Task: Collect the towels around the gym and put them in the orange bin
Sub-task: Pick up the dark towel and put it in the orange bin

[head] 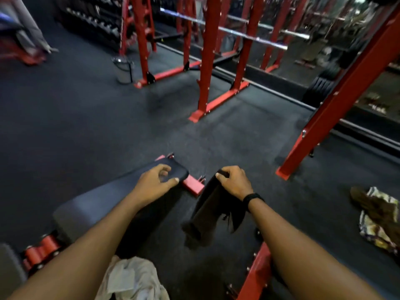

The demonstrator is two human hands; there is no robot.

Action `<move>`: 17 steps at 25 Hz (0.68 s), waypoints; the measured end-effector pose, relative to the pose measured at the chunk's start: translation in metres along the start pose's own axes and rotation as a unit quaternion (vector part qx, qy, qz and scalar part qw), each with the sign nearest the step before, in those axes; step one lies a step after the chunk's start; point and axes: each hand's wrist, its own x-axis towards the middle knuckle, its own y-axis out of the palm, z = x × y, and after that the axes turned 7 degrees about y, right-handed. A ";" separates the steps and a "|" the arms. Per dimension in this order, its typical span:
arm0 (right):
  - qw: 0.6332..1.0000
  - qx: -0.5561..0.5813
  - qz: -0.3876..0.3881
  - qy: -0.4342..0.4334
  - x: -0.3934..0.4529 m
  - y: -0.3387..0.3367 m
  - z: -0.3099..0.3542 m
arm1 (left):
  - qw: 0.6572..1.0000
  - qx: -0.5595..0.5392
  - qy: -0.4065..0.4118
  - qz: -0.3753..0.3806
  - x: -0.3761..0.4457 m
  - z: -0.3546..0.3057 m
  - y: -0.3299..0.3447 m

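Observation:
My right hand [234, 181] grips the top edge of a dark towel [213, 213] that hangs down over the floor beside the bench. My left hand [154, 182] hovers over the far end of the black padded bench [112, 198], fingers loosely curled, holding nothing. A white towel [132, 278] lies crumpled at the bottom, between my arms. On the floor at the right lie a brown cloth and a yellow-and-white patterned towel [376, 221]. No orange bin is in view.
Red squat racks [207, 61] with a steel barbell [238, 32] stand ahead. A slanted red post [337, 105] rises at the right. A metal bucket [123, 70] sits near the rack. Dumbbell racks line the far left, where a person sits.

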 end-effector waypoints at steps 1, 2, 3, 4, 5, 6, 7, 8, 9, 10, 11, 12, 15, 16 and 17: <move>1.000 0.000 -0.011 -0.015 -0.002 -0.031 0.016 | 1.000 0.005 0.012 -0.014 -0.002 -0.031 -0.017; 0.999 -0.001 -0.024 -0.033 -0.006 -0.062 0.032 | 0.999 0.006 0.020 -0.029 -0.006 -0.059 -0.032; 0.998 -0.005 -0.038 -0.054 -0.009 -0.092 0.047 | 0.999 0.007 0.035 -0.040 -0.010 -0.087 -0.047; 0.996 -0.011 -0.048 -0.073 -0.015 -0.121 0.059 | 0.998 0.006 0.046 -0.049 -0.015 -0.111 -0.061; 0.994 -0.015 -0.059 -0.088 -0.021 -0.149 0.071 | 0.997 0.010 0.056 -0.055 -0.019 -0.132 -0.073; 0.992 -0.020 -0.070 -0.099 -0.030 -0.175 0.083 | 0.996 0.015 0.070 -0.057 -0.023 -0.152 -0.085; 0.991 -0.026 -0.082 -0.107 -0.038 -0.199 0.092 | 0.995 0.020 0.082 -0.055 -0.025 -0.170 -0.095; 0.988 -0.033 -0.093 -0.115 -0.047 -0.221 0.100 | 0.994 0.019 0.092 -0.053 -0.027 -0.185 -0.102; 0.986 -0.038 -0.109 -0.124 -0.058 -0.244 0.107 | 0.993 0.022 0.103 -0.053 -0.030 -0.203 -0.110; 0.983 -0.041 -0.127 -0.127 -0.071 -0.265 0.113 | 0.991 0.022 0.118 -0.053 -0.034 -0.220 -0.115; 0.980 -0.044 -0.148 -0.126 -0.085 -0.286 0.118 | 0.989 0.022 0.134 -0.053 -0.038 -0.238 -0.120; 0.976 -0.048 -0.172 -0.123 -0.099 -0.305 0.120 | 0.987 0.024 0.151 -0.051 -0.042 -0.254 -0.123; 0.964 -0.085 -0.235 -0.096 -0.147 -0.349 0.120 | 0.978 0.028 0.200 -0.043 -0.054 -0.297 -0.125; 0.959 -0.101 -0.249 -0.088 -0.162 -0.359 0.120 | 0.975 0.031 0.218 -0.035 -0.058 -0.307 -0.125; 0.954 -0.113 -0.269 -0.074 -0.182 -0.370 0.117 | 0.970 0.029 0.239 -0.021 -0.063 -0.320 -0.124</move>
